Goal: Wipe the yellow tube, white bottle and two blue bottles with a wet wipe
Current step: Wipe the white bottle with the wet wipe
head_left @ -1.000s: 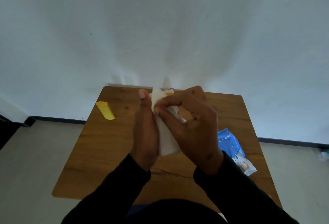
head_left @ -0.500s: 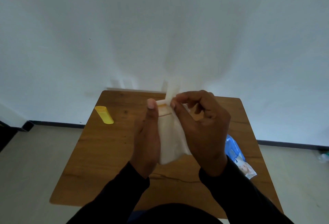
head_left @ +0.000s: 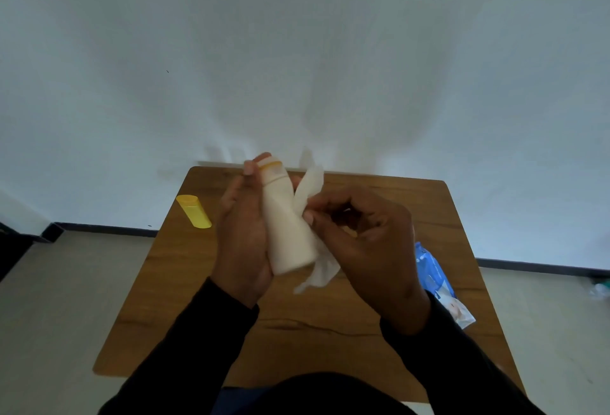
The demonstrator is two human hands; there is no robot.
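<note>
My left hand [head_left: 242, 236] holds the white bottle [head_left: 286, 223] upright above the wooden table [head_left: 198, 282], with my thumb up by its orange-ringed cap. My right hand [head_left: 359, 239] pinches a white wet wipe [head_left: 310, 193] against the bottle's right side; the wipe's loose end hangs below the bottle. The yellow tube [head_left: 194, 210] lies on the table at the far left, apart from both hands. No blue bottles show in this view.
A blue wet-wipe pack [head_left: 435, 279] lies at the table's right edge, partly behind my right forearm. A white wall rises right behind the table. Grey floor lies on both sides.
The wipe covered the bottle a moment ago; now it has slid off to the right and the bottle's body and cap are bare. My right hand moved down and right.
</note>
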